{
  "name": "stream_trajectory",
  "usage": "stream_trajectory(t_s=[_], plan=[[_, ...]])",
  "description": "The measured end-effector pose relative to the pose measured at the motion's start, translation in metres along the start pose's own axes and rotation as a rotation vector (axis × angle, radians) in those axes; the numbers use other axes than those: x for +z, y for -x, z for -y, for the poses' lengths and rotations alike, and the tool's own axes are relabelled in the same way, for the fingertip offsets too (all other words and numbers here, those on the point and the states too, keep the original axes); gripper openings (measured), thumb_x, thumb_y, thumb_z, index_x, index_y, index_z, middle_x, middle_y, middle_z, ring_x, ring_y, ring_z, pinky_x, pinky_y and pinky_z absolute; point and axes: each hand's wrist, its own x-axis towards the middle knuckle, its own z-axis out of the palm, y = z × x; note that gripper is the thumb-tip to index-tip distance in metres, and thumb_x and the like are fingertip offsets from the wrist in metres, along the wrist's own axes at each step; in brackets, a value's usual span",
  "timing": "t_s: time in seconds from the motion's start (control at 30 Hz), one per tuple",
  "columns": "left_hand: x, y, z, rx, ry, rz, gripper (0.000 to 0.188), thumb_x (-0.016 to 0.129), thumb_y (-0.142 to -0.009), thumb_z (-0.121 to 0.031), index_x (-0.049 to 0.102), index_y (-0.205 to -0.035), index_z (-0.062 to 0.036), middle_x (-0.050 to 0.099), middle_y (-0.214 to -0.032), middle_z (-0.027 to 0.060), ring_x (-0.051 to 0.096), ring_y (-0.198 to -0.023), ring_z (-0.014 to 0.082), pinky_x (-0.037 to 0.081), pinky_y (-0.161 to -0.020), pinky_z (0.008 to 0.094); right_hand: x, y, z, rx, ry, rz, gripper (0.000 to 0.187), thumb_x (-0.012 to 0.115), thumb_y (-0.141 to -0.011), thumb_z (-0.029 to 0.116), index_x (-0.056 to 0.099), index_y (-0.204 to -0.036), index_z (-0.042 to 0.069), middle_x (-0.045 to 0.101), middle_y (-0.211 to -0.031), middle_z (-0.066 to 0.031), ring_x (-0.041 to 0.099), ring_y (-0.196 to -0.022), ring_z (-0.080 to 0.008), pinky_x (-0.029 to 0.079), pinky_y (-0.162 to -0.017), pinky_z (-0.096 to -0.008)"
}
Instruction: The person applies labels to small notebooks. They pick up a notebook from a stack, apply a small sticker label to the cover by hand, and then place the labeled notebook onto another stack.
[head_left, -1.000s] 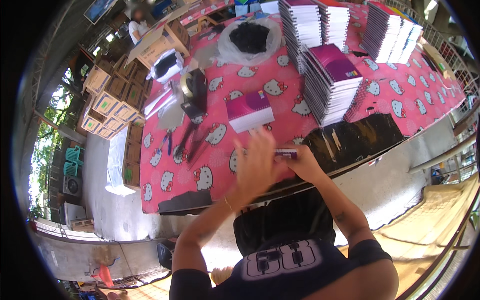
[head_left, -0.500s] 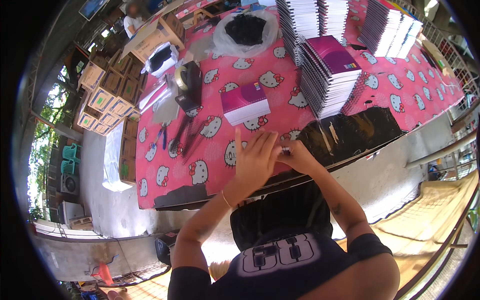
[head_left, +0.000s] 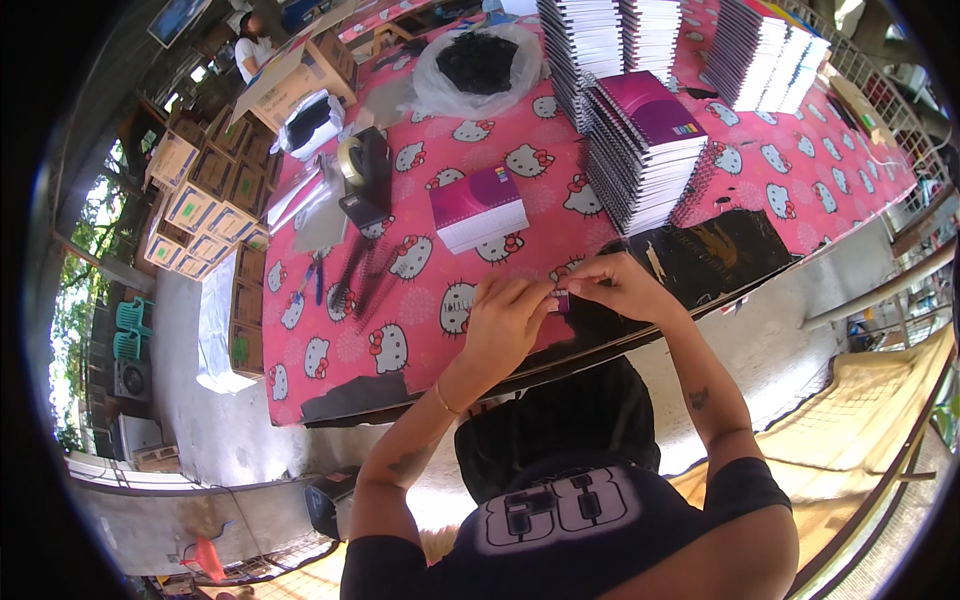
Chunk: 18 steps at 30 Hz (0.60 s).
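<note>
PLACE: small workshop | SIGNS: spiral-bound notebook stacks [head_left: 648, 160], piled cartons [head_left: 208, 200], tape dispenser [head_left: 376, 168], big worktable [head_left: 428, 302]

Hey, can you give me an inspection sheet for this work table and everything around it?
Surface: pink patterned tablecloth; dark patch at the near right edge.
Job's things: small purple item between the hands; purple-topped paper stack beyond; spiral-bound notebooks stacked to the right.
Clutter: tape dispenser, scissors-like tool, plastic bag with black contents.
Hands: left hand and right hand close together; exact grip unclear.
Cables: none clearly identifiable.
Surroundings: cardboard boxes and green chairs left; another person far left.
</note>
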Motion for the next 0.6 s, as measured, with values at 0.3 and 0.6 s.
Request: stream_trajectory(t_s=[0.3, 0.6], plan=[[0.0, 0.001, -0.001, 0.009, 0.023, -0.074, 0.023, 0.075, -0.084, -0.02, 0.069, -0.1, -0.0048, 0.066, -0.088, 0.0071, 0.063, -0.082, 0.0287, 0.048, -0.078, 0.0415, -0.007, -0.012, 0.005, -0.059, -0.024, 0.135, 0.011, 0.073, -0.087, 0.005, 0.071, -0.095, -0.002, 0.071, -0.084, -0.0077, 0.065, -0.079, -0.0104, 0.053, -0.073, -0.0278], [-0.007, 0.005, -0.016, 0.015, -0.119, -0.017, 0.018, 0.069, -0.085, -0.013, 0.066, -0.1, -0.0049, 0.059, -0.081, 0.0098, 0.063, -0.079, 0.0292, 0.051, -0.071, 0.0417, 0.029, -0.003, 0.016, -0.208, 0.428, -0.269, 0.018, 0.075, -0.08, 0.009, 0.063, -0.091, 0.003, 0.064, -0.081, -0.0104, 0.066, -0.075, -0.0249, 0.052, -0.067, -0.036]])
